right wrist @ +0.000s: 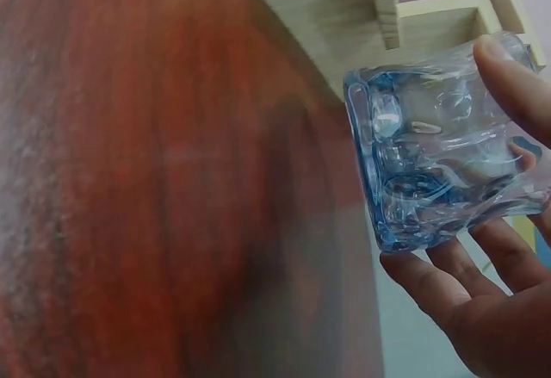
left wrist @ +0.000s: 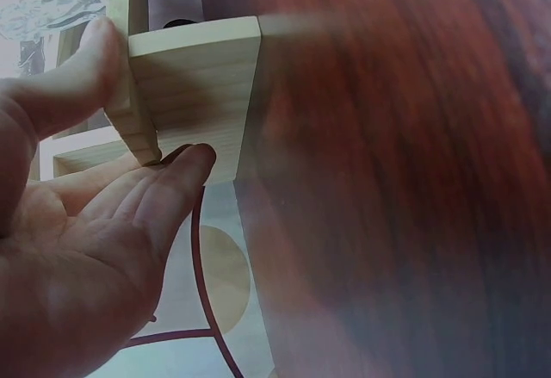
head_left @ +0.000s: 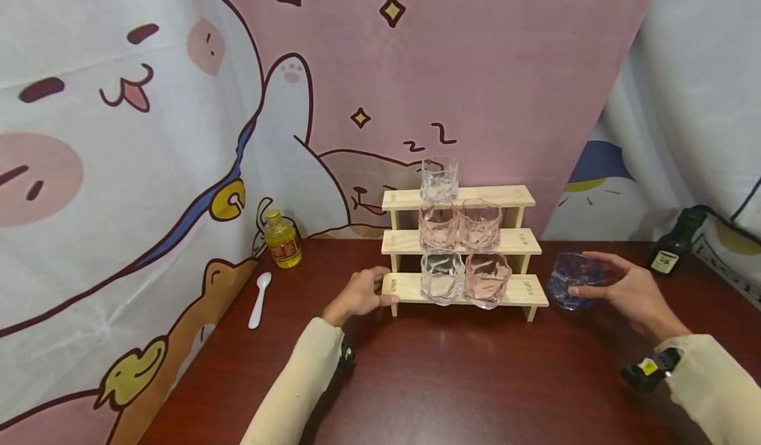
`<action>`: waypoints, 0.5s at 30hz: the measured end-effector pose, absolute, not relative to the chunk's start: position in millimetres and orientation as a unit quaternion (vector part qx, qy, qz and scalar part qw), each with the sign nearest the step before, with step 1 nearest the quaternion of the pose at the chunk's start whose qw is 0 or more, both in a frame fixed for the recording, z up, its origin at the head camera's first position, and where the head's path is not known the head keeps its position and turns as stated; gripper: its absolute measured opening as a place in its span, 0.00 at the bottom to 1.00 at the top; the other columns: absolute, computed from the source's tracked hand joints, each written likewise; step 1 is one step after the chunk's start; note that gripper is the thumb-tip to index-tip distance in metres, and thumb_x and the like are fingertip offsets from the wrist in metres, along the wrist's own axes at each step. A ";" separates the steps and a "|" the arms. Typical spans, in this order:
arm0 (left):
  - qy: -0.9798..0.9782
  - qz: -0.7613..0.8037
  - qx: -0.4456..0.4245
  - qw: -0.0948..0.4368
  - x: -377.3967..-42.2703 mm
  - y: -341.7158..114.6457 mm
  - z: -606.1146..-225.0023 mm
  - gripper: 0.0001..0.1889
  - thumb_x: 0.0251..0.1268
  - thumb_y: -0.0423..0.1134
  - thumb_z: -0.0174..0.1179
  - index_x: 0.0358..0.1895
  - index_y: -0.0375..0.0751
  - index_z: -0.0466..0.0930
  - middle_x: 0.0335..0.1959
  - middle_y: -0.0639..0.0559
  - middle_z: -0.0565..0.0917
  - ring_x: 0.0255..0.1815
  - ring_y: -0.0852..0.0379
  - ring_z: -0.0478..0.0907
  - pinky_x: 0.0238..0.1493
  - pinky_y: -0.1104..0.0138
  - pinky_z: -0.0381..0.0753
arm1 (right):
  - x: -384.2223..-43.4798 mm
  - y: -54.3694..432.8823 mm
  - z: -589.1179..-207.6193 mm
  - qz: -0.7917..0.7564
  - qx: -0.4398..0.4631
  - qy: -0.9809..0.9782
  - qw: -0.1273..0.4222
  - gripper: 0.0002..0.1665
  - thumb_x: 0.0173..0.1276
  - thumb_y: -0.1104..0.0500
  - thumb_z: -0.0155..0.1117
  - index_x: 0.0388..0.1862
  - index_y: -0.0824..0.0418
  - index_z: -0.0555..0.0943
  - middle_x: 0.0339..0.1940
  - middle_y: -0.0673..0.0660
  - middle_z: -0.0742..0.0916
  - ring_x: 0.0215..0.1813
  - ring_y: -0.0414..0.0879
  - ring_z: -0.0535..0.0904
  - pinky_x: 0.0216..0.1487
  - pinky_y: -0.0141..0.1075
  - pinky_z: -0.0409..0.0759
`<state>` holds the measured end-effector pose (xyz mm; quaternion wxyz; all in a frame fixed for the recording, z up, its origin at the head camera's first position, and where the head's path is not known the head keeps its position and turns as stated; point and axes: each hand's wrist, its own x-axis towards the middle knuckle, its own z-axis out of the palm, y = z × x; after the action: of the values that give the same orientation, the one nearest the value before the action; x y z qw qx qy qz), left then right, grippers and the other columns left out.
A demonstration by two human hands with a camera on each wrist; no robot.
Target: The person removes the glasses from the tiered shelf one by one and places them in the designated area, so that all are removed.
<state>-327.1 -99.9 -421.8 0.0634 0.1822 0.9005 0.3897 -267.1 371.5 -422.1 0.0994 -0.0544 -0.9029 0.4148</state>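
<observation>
A three-tier wooden display rack (head_left: 464, 197) stands on the table with clear and pink-tinted glasses on its steps. With thumb and fingers, my left hand (head_left: 359, 293) grips the left end of the bottom step (left wrist: 142, 94). To the right of the rack, my right hand (head_left: 639, 296) holds a blue glass (head_left: 573, 281) by its side, thumb and fingers around it. The glass's thick base (right wrist: 366, 163) faces the tabletop; I cannot tell whether they touch. One clear glass (head_left: 440, 179) sits on the top step, two pink glasses (head_left: 480, 226) on the middle, a clear glass (head_left: 442, 277) and pink glass (head_left: 486, 280) below.
A yellow bottle (head_left: 282, 241) and a white spoon (head_left: 259, 300) are at the left of the dark red table (head_left: 464, 379). Far right stands a dark green bottle (head_left: 674, 243). A printed cartoon cloth (head_left: 505, 75) hangs close behind the rack.
</observation>
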 end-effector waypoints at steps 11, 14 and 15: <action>0.905 0.382 0.175 0.064 -324.9 -99.4 -419.7 0.36 0.59 0.37 0.73 0.69 0.29 0.70 0.67 0.34 0.77 0.68 0.42 0.76 0.65 0.52 0.76 | -267.0 378.8 -433.5 0.440 -0.037 -0.895 0.064 0.55 0.53 0.47 0.82 0.75 0.61 0.65 0.55 0.55 0.80 0.39 0.25 0.73 0.36 0.27 0.79; 0.907 0.378 0.174 0.062 -324.8 -99.5 -420.2 0.35 0.59 0.37 0.73 0.68 0.30 0.70 0.66 0.35 0.77 0.67 0.43 0.77 0.65 0.52 0.77 | -267.8 380.2 -435.1 0.453 -0.034 -0.890 0.047 0.55 0.54 0.48 0.82 0.76 0.60 0.64 0.56 0.54 0.80 0.40 0.25 0.74 0.38 0.29 0.80; 0.908 0.376 0.174 0.062 -324.8 -99.5 -420.2 0.35 0.59 0.37 0.73 0.68 0.30 0.70 0.66 0.35 0.78 0.67 0.43 0.77 0.65 0.52 0.77 | -268.1 380.6 -435.7 0.457 -0.036 -0.888 0.041 0.55 0.54 0.48 0.81 0.76 0.59 0.64 0.57 0.56 0.80 0.40 0.25 0.75 0.38 0.29 0.81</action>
<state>-324.8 -99.5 -420.2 0.0622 0.1736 0.9079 0.3765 -268.1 380.6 -435.7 0.0405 -0.0361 -0.8880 0.4566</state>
